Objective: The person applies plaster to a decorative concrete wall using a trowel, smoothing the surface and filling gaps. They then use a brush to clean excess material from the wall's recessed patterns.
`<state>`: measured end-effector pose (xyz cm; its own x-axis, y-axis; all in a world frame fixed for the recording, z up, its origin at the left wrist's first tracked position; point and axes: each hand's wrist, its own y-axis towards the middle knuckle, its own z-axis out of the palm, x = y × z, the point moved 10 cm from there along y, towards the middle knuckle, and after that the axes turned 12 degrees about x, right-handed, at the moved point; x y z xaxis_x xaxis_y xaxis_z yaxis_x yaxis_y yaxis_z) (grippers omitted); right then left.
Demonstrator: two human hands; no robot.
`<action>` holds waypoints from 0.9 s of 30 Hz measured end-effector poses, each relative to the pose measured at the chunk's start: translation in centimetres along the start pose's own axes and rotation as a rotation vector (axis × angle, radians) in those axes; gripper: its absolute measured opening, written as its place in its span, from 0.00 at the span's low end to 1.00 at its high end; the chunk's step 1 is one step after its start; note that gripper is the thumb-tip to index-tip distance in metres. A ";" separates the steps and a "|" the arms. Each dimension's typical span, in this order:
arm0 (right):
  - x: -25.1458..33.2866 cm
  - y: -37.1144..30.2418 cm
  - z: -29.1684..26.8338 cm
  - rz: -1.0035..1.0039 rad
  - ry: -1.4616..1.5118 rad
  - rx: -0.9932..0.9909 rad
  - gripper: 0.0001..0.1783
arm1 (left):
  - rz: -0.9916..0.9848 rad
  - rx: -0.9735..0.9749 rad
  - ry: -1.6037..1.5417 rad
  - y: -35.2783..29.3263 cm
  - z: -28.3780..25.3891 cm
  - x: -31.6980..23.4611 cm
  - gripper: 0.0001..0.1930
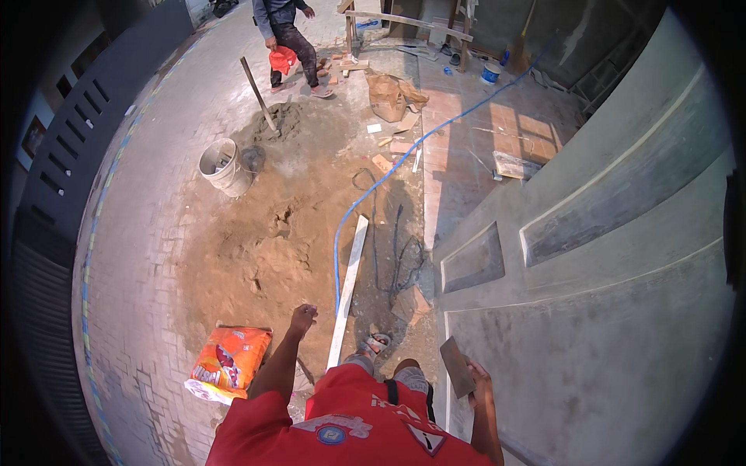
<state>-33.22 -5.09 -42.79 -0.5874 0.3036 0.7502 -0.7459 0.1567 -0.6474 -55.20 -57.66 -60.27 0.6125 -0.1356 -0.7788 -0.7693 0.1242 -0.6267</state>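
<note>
In my right hand (479, 382) is a flat, rectangular brown-grey board (457, 368). My fingers close around its right side, beside the grey plastered wall (567, 365); whether the board touches the wall I cannot tell. My left hand (303, 317) hangs in the air over the sandy ground, its fingers loosely bent and nothing visible in them. Just right of that hand lies a long white-grey straight plank (348, 287), pointing away from me. An orange printed sack (231, 361) lies on the ground left of my left forearm.
A blue hose (388, 172) snakes across the ground. Beyond the sand heap (264, 241) stand a bucket (226, 168) and a long handle (258, 93) stuck in grey mortar (284, 120). Another person (291, 46) walks at the back with a red bag (282, 60). A broken brick piece (410, 305) lies by the wall.
</note>
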 end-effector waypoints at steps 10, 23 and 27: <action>-10.5 6.5 -6.9 0.531 -0.230 -0.235 0.19 | -0.296 0.474 1.013 -2.8 -1.2 13.8 0.09; -19.6 9.2 -4.3 1.058 -0.242 -0.181 0.17 | -0.409 0.115 0.053 23.5 -2.9 -19.3 0.22; -11.2 12.7 4.3 0.813 -0.318 -0.158 0.15 | 0.024 0.119 -0.038 36.2 -4.0 -41.4 0.19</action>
<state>-37.48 -10.49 -58.83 -0.9937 0.1056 0.0368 -0.0216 0.1414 -0.9897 -109.12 -51.48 -50.55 0.6028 -0.0938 -0.7924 -0.7579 0.2433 -0.6053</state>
